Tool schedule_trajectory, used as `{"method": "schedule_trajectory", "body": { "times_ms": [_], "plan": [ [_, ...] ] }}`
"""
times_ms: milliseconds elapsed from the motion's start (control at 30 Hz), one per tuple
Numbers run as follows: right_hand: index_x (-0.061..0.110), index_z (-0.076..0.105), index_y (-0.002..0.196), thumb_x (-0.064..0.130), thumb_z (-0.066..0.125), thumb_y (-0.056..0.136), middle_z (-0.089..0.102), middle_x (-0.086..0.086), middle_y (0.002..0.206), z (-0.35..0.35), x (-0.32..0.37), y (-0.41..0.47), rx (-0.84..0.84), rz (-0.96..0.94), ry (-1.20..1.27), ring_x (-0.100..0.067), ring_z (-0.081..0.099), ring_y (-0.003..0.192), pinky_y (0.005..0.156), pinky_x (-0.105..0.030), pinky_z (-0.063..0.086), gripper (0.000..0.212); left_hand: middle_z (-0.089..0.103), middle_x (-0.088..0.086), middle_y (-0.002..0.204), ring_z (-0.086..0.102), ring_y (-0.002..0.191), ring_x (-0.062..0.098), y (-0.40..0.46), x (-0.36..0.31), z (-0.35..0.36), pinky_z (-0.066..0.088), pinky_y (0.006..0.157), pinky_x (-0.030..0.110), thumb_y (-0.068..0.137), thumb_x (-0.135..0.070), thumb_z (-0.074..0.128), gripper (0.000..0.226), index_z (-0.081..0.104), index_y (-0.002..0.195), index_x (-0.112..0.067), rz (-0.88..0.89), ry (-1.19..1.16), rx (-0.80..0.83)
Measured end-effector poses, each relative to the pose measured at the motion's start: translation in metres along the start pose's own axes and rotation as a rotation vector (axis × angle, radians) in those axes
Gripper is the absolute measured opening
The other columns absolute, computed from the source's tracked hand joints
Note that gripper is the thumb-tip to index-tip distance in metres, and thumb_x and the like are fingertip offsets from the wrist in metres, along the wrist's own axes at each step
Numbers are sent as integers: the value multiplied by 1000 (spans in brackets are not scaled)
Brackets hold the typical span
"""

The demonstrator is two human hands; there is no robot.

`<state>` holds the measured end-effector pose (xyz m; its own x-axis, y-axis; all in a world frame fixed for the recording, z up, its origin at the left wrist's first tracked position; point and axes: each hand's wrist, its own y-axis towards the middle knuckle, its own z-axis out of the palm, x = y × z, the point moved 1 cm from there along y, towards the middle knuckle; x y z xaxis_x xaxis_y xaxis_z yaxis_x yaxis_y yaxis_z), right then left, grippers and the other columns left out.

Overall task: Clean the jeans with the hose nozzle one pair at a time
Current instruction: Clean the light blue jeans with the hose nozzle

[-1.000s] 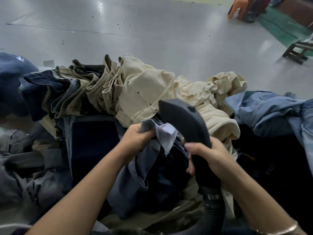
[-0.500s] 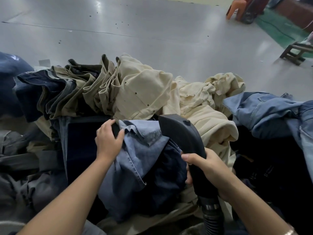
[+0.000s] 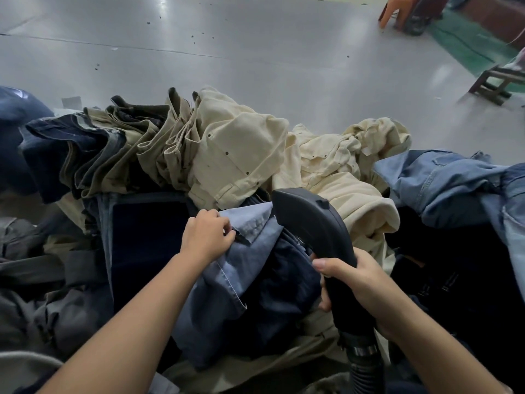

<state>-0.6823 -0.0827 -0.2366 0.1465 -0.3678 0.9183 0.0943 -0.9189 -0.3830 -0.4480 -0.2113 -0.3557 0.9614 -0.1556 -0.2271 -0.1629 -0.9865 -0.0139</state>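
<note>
A pair of dark blue jeans (image 3: 272,282), turned partly inside out with its pale lining showing, lies in front of me on a heap of clothes. My left hand (image 3: 206,237) grips the pale edge of its waistband. My right hand (image 3: 356,285) is wrapped around the handle of the black hose nozzle (image 3: 309,223). The nozzle's curved head sits over the jeans just right of my left hand. Its ribbed hose (image 3: 366,373) runs down out of view.
Cream and khaki trousers (image 3: 235,155) are piled behind the jeans. Dark denim (image 3: 65,155) lies at the left, light blue jeans (image 3: 443,180) at the right, grey garments (image 3: 42,280) at lower left. Beyond is grey floor (image 3: 255,52), with a stool (image 3: 494,83) and an orange chair (image 3: 395,9) far right.
My left hand moved left to the waistband edge and the lining was spread flat. The nozzle head came down and slightly right over the jeans.
</note>
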Motion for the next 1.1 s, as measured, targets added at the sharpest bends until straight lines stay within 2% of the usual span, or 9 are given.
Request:
{"method": "schedule_trajectory", "body": {
  "times_ms": [167, 300, 467, 533, 667, 800, 900, 1000, 1100],
  "plan": [
    [5, 60, 88, 35, 70, 65, 58, -14, 52, -2, -2, -3, -11, -8, 6, -26, 59, 46, 49, -27, 46, 39, 56, 10, 119, 57, 101, 28, -2, 15, 9, 48, 78, 34, 81, -27, 61, 55, 42, 131, -14, -250, -314, 324],
    [5, 58, 83, 28, 65, 68, 56, -9, 50, -1, -3, -4, -15, 13, 16, -24, 57, 43, 44, -25, 43, 29, 55, 0, 69, 50, 58, 14, -4, 11, 12, 36, 50, 23, 73, -30, 78, 37, 50, 87, -11, -562, -696, 384],
    [6, 56, 76, 29, 64, 69, 56, -12, 48, 0, -1, -5, -1, 18, 2, -24, 57, 44, 43, -24, 43, 26, 68, 18, 98, 65, 79, 29, -4, 5, 1, 53, 73, 37, 77, -16, 77, 42, 63, 112, 2, -861, -1373, 404],
    [8, 57, 74, 32, 67, 67, 57, -13, 49, 0, 0, -6, -7, 16, 1, -24, 58, 44, 44, -24, 43, 26, 71, 17, 96, 67, 81, 29, -10, -2, -6, 55, 73, 35, 79, -13, 72, 32, 66, 108, -1, -809, -1488, 439],
    [23, 65, 59, 45, 71, 56, 58, -20, 49, -3, 3, -8, -8, -14, 38, -25, 58, 45, 43, -24, 44, 23, 74, 11, 84, 71, 80, 22, -24, -20, -17, 56, 70, 30, 92, -1, 54, 18, 67, 105, -3, -542, -1580, 260],
    [25, 66, 59, 45, 71, 57, 58, -19, 49, 1, 7, -11, 37, -27, 56, -25, 58, 45, 44, -24, 45, 20, 73, 8, 104, 68, 100, 20, -38, -44, -28, 53, 84, 31, 95, 2, 47, 32, 62, 121, -9, -336, -1623, 339],
    [12, 60, 69, 35, 71, 66, 57, -15, 50, 7, 5, -12, 61, 5, 40, -25, 57, 45, 46, -26, 46, 26, 66, 4, 123, 60, 118, 19, -45, -58, -35, 49, 96, 30, 90, 8, 47, 50, 63, 125, -24, -111, -1688, 425],
    [6, 56, 73, 28, 66, 69, 55, -10, 49, 13, 3, -13, 67, 44, 57, -23, 56, 43, 44, -25, 44, 25, 68, -1, 119, 59, 118, 14, -51, -69, -42, 49, 92, 22, 80, 7, 46, 57, 70, 112, -33, 7, -1732, 457],
    [7, 56, 70, 27, 65, 70, 54, -8, 48, 16, 1, -11, 70, 58, 64, -22, 56, 41, 43, -24, 43, 22, 70, -2, 115, 60, 116, 11, -56, -76, -42, 48, 93, 20, 77, 8, 46, 53, 67, 114, -23, 25, -1751, 425]
  ]
}}
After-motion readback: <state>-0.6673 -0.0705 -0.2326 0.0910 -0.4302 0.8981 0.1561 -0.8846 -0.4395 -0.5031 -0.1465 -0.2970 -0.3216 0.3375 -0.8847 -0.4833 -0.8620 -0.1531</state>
